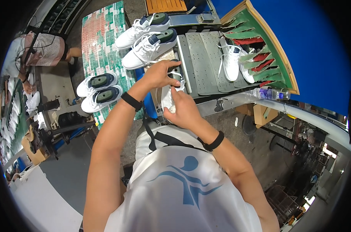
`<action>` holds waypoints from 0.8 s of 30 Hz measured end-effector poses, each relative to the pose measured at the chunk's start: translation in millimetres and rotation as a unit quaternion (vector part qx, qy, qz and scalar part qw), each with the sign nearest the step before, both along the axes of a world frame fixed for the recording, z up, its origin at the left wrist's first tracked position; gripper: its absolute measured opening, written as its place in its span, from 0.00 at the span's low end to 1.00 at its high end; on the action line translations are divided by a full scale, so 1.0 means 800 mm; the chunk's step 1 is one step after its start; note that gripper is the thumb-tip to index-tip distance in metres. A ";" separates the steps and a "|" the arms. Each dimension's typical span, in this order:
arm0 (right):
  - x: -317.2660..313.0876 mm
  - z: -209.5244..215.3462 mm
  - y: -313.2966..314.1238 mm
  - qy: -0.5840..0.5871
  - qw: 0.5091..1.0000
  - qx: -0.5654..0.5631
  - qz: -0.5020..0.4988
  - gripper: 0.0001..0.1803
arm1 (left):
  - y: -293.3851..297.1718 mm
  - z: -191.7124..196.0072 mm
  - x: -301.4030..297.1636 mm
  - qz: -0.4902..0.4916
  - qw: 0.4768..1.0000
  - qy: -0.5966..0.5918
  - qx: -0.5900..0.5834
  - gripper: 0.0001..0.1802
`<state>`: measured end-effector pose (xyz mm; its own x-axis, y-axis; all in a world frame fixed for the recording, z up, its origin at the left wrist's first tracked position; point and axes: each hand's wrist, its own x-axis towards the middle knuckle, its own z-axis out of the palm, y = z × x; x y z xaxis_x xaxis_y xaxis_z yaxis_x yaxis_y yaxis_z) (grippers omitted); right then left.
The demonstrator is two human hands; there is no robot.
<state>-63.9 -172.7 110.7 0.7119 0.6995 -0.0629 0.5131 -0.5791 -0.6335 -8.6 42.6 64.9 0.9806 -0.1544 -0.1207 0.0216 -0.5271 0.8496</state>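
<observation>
White sneaker [168, 96] between two hands [160, 74] [185, 110]

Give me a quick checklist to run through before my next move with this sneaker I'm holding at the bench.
1. Left hand gripping the heel end of the white sneaker: ok.
2. Right hand on the sneaker's lower end: ok, though the exact finger hold is hidden.
3. Insert seated in the sneaker's opening: cannot tell, the left hand covers most of it.
4. Laces of this sneaker tidy: cannot tell, hidden by both hands.
5. Grey perforated conveyor plate beside the sneaker free: ok; the next white shoe lies further right.
6. Water bottle out of the way: ok, on the rail at the right.
</observation>
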 end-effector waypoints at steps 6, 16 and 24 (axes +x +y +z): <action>0.000 0.025 -0.058 0.334 0.935 0.118 -0.004 0.36 | 0.024 -0.018 0.008 -0.027 0.999 0.003 -0.025 0.50; -0.011 0.063 -0.124 0.107 0.993 -0.009 0.051 0.42 | 0.006 -0.001 0.001 -0.008 0.993 0.096 -0.072 0.53; 0.038 -0.004 -0.074 0.022 0.999 0.038 -0.021 0.43 | 0.005 -0.013 0.003 -0.020 0.995 0.046 -0.084 0.53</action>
